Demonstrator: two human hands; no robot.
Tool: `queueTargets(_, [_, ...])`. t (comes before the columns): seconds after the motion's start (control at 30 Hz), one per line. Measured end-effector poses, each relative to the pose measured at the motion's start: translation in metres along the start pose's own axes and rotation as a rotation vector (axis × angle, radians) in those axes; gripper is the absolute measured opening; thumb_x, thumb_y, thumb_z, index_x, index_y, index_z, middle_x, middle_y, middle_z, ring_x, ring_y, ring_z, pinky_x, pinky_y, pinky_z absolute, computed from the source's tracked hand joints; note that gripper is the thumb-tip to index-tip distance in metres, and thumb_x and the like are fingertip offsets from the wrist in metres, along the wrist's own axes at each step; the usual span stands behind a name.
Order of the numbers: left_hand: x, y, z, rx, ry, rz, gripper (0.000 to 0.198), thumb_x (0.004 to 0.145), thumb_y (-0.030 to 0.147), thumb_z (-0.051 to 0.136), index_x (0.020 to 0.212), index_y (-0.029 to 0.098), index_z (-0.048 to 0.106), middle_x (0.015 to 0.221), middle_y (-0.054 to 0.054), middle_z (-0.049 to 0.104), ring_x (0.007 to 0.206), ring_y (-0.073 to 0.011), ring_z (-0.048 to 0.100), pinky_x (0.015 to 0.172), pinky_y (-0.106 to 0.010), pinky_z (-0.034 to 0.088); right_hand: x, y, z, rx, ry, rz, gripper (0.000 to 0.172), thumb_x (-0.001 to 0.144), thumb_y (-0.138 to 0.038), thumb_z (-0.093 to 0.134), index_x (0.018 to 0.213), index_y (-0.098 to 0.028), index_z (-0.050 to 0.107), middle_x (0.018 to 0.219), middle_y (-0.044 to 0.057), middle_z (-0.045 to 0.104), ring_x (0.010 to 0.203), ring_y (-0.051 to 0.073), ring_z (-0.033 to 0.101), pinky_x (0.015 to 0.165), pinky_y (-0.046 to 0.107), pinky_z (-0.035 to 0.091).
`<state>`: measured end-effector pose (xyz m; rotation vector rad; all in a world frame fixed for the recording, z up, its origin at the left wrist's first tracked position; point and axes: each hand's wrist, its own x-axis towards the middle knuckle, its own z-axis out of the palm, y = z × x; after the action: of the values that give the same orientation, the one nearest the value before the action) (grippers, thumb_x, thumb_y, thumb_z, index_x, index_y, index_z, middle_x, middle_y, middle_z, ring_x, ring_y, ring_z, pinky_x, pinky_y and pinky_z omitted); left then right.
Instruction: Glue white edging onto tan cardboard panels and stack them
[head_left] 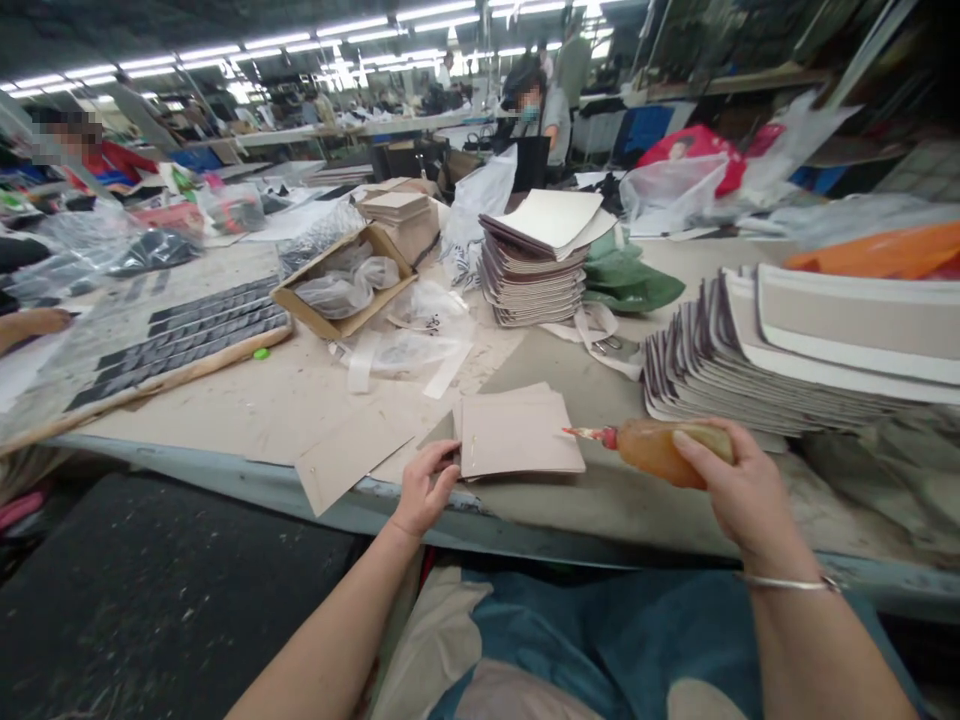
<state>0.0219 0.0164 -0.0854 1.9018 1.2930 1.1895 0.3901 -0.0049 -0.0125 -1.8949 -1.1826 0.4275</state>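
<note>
A short stack of flat beige panels lies near the table's front edge, with a thin glossy streak near the top panel's left side. The fingers of my left hand are curled in at the stack's left edge, thumb below, closed on the panels there. Wrapped in my right hand is a squeeze glue bottle of amber liquid, tilted almost level. Its red-and-white nozzle points left, its tip over the right part of the top panel. Another beige panel lies left of my left hand, overhanging the edge.
Tall stacks of curved, dark-edged panels stand behind and at right. An open cardboard box holds plastic bags. A board of dark strips lies left. Plastic wrapping and a green bag sit farther back. Other people work beyond.
</note>
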Motion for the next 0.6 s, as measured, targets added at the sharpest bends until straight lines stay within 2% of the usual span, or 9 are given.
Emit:
queueTargets(0.2, [-0.001,-0.004,0.001,-0.011,0.008,-0.037,0.035,0.084,0.040,0.051,0.111,0.019,0.058,0.110,-0.010,0.059,0.103,-0.0226,0.056,0.082,-0.034,0.052,-0.001,0.000,0.000,-0.064,-0.049,-0.028,0.043,0.069,-0.057,0.059,0.095,-0.023,0.060,0.083,0.001,0.061,0.075,0.021,0.056,0.068,0.032,0.043])
queueTargets(0.33, [0.000,-0.004,0.003,-0.028,0.005,-0.059,0.036,0.082,0.041,0.054,0.110,0.019,0.058,0.109,-0.010,0.059,0.101,-0.0224,0.057,0.081,-0.034,0.053,0.000,0.002,-0.012,-0.035,-0.163,-0.043,0.042,0.068,-0.057,0.059,0.092,-0.023,0.060,0.081,0.001,0.062,0.074,0.022,0.056,0.067,0.032,0.043])
queueTargets(0.47, [0.002,-0.004,0.001,-0.103,0.036,-0.116,0.039,0.081,0.040,0.056,0.113,0.018,0.055,0.110,-0.010,0.057,0.100,-0.0213,0.056,0.083,-0.034,0.052,-0.001,0.006,-0.027,0.009,-0.305,0.003,0.040,0.068,-0.055,0.061,0.093,-0.023,0.061,0.084,0.002,0.065,0.078,0.023,0.058,0.068,0.032,0.043])
queueTargets(0.53, [0.005,-0.002,-0.005,-0.140,0.109,-0.174,0.042,0.081,0.041,0.056,0.117,0.018,0.052,0.113,-0.011,0.055,0.101,-0.0207,0.055,0.085,-0.035,0.051,-0.001,0.010,-0.031,0.089,-0.335,0.048,0.039,0.068,-0.053,0.063,0.093,-0.022,0.062,0.085,0.004,0.065,0.079,0.024,0.059,0.069,0.032,0.043])
queueTargets(0.6, [0.012,0.006,-0.012,-0.165,0.157,-0.204,0.048,0.081,0.042,0.056,0.123,0.019,0.046,0.118,-0.012,0.052,0.105,-0.0209,0.054,0.088,-0.036,0.049,0.000,0.014,-0.032,0.281,-0.331,0.122,0.039,0.066,-0.049,0.067,0.093,-0.022,0.062,0.086,0.006,0.066,0.079,0.024,0.059,0.068,0.031,0.045])
